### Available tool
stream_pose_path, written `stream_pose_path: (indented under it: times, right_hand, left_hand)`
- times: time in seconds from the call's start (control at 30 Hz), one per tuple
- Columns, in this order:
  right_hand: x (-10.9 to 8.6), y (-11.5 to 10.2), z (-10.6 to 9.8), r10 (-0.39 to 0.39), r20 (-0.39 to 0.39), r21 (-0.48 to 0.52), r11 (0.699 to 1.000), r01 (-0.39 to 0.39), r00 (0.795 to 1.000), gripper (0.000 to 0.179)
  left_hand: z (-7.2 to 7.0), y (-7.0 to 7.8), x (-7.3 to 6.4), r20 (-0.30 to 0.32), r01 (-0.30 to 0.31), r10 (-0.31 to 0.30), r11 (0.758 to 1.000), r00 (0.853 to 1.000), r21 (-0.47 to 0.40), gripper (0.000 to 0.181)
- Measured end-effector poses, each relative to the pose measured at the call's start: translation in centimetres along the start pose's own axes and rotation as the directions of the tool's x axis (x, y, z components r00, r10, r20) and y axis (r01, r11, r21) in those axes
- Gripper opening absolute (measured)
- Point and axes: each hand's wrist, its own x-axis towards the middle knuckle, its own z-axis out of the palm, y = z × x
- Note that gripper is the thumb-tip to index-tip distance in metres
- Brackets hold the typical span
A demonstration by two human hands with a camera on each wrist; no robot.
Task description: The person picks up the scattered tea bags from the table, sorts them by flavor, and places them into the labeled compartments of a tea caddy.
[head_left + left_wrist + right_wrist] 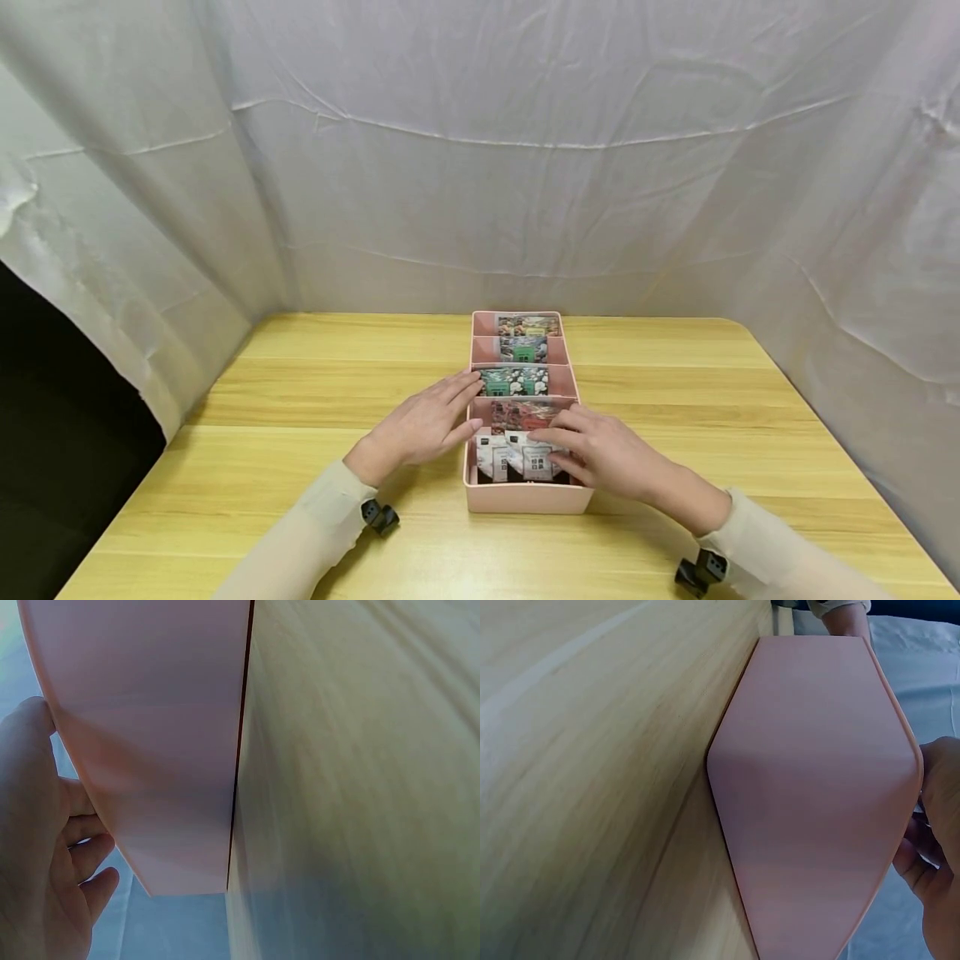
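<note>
A long pink divided box (528,500) stands on the table, with packets sorted by colour in its compartments. White packets (536,457) stand upright in the front compartment, and red packets (525,414) sit right behind them. My left hand (423,423) is at the box's left rim, fingers extended near the green packets (513,382) and thumb by the front compartment. In the left wrist view its fingertips meet the rim. My right hand (611,450) reaches over the right rim, its relaxed fingers resting on the white packets. The right wrist view hides its fingertips behind the box wall.
Farther back in the box are packets with a green label (523,350) and packets with a yellow label (534,326). The wooden table (675,392) extends to both sides. A pale cloth curtain (495,200) hangs behind and beside it.
</note>
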Motion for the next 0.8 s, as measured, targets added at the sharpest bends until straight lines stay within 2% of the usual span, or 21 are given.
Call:
stream_pose_path:
  times: [0.3,0.63,0.8]
  right_hand:
    - [-0.1,0.4,-0.9,0.025,-0.018,0.035,0.999,-0.024,1.0,0.036]
    - [-0.3,1.9,-2.1,0.072,-0.07,0.026,0.997,-0.07,0.995,0.028]
    - [-0.6,2.9,-2.5,0.126,-0.067,0.001,0.992,-0.126,0.99,0.03]
  left_hand:
    - [0.0,-0.1,0.0,0.006,-0.005,0.005,1.0,1.0,-0.014,0.069]
    - [-0.8,-0.3,0.3,0.069,0.01,-0.009,1.0,0.998,-0.017,0.074]
    - [-1.2,-0.7,0.4,0.089,0.018,-0.013,0.999,0.996,-0.048,0.079]
